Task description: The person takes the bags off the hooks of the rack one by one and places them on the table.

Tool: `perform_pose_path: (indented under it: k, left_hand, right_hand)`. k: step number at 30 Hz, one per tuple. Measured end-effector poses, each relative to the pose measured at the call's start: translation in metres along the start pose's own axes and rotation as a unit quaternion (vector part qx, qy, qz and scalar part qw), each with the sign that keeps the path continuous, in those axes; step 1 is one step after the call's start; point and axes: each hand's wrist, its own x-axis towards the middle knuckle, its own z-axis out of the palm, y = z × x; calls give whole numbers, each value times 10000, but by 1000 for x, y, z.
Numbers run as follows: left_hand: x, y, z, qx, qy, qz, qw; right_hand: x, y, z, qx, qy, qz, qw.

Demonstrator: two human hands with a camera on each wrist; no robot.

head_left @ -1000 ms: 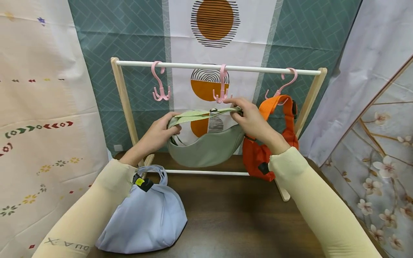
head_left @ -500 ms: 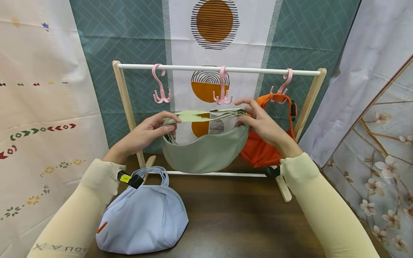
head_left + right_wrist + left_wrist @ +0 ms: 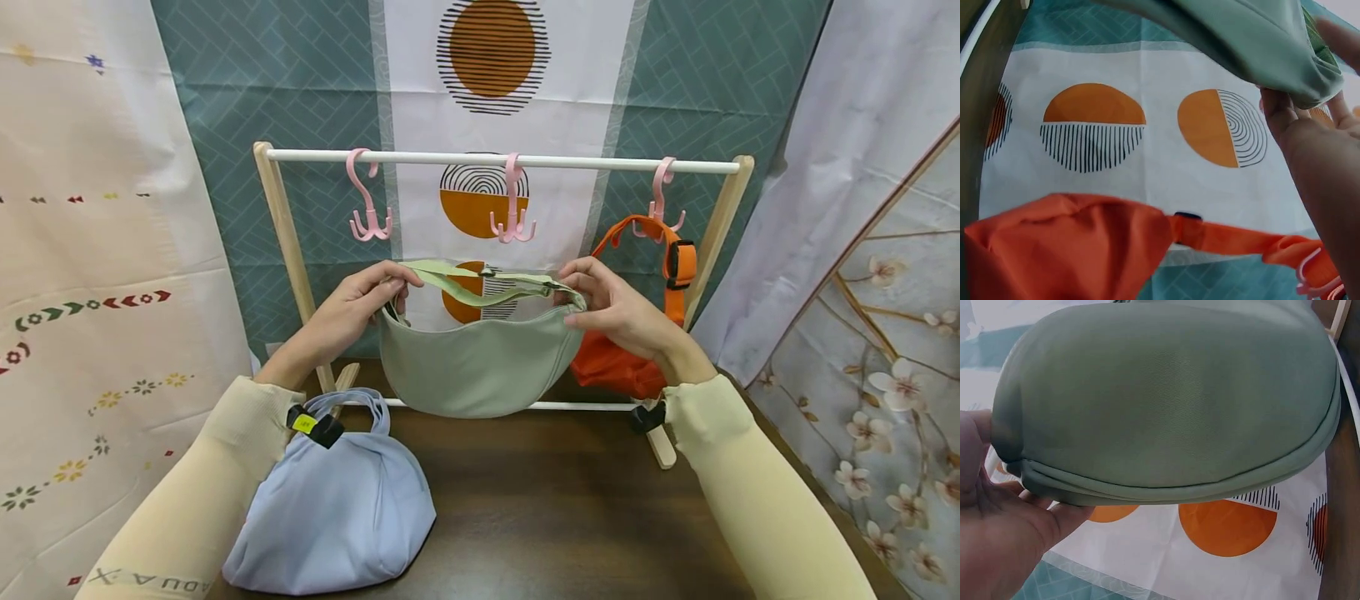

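Note:
A sage-green crescent-shaped sling bag (image 3: 476, 367) hangs in the air between both hands, in front of the rack. My left hand (image 3: 352, 312) pinches its left top corner, thumb toward me. At the right top corner my right hand (image 3: 618, 312) grips the bag where the strap joins. The pale green strap (image 3: 480, 292) loops loosely between the two corners, with a small dark buckle on it. In the left wrist view the smooth bag body (image 3: 1166, 400) fills most of the picture. Fingers (image 3: 1285, 112) curl under the bag's end in the right wrist view.
A white rail (image 3: 442, 157) on wooden legs carries a left pink hook (image 3: 367, 208), a middle hook (image 3: 513, 208) and a right hook (image 3: 658, 196). An orange bag (image 3: 618, 362) hangs from the right one. A light blue handbag (image 3: 337, 508) sits on the dark table (image 3: 570, 508).
The green bag has come down a little and its front now faces me more. My right hand has shifted right and turned, regripping the corner. The orange bag has swung and its hook has turned.

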Motion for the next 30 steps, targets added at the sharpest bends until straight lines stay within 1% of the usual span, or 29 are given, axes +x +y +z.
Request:
perform_pose_path:
  k: [2,4,9,11,13,16,20,22,24,26,30]
  left_hand:
    - [0,-1,0,-66,37,-16,10000]
    - [-1,-2,1,-133,53,-54,9999]
    - [-5,-5,5,-223,-4,-246,9994]
    - [-7,-7,7,-248,-43,-379,9990]
    - [-9,-9,9,-321,-113,-540,9980]
    - [-14,-13,11,-547,-314,-678,9957]
    - [-20,-19,15,-1127,-691,-567,9896]
    - [-22,-23,20,-1394,-801,-516,9856]
    - [-24,-27,25,-1525,-773,-533,9838]
    - [-27,-30,30,-1606,-651,-587,9831]
    - [-31,-37,41,-1728,-315,-711,9819]
  right_hand:
    - [-3,1,1,-13,-211,11,9998]
    - [-5,3,2,-91,-238,-13,9997]
    - [-11,8,5,-512,237,-100,9984]
    - [-14,10,6,-754,432,-114,9962]
    - [-17,13,7,-855,573,-171,9945]
    - [-22,17,8,-736,834,-326,9933]
    - [-29,26,10,-312,1168,-631,9907]
    - [-34,31,11,-185,1290,-735,9888]
    - [-37,36,12,-110,1370,-788,9874]
    - [-41,40,14,-125,1407,-754,9871]
    - [-48,48,19,-401,1448,-609,9868]
